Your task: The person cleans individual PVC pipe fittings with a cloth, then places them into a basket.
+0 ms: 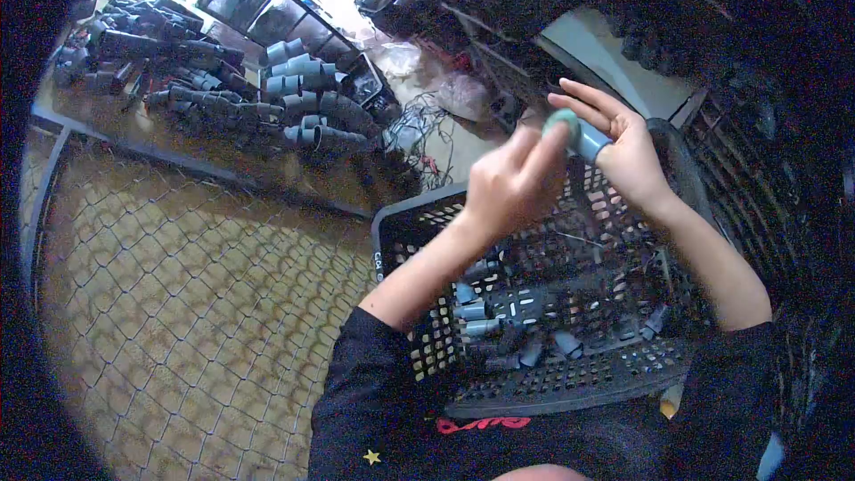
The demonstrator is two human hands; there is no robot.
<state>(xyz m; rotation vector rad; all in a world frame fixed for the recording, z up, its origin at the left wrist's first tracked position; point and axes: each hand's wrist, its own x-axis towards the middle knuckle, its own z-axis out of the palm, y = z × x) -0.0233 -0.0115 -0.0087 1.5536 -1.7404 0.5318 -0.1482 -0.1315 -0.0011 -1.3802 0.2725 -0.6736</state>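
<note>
Both my hands are raised over a black plastic crate point(385, 224). A blue-grey pipe fitting point(590, 142) lies across the palm of my right hand point(634, 156), whose fingers stretch up past it. The fingers of my left hand point(517, 180) are closed round a small, blurred green round piece point(561, 121) at the fitting's upper end. Its exact kind I cannot tell. In the crate below lie several loose fittings, among them a light blue-grey one point(482, 327) and a tilted one point(567, 345).
Wire mesh point(205, 303) in a metal frame spans the left side. Behind it, many grey pipe fittings point(298, 80) are stacked. Plastic bags point(463, 96) and tangled black strands point(432, 138) lie at the back. Dark racks point(757, 160) stand on the right.
</note>
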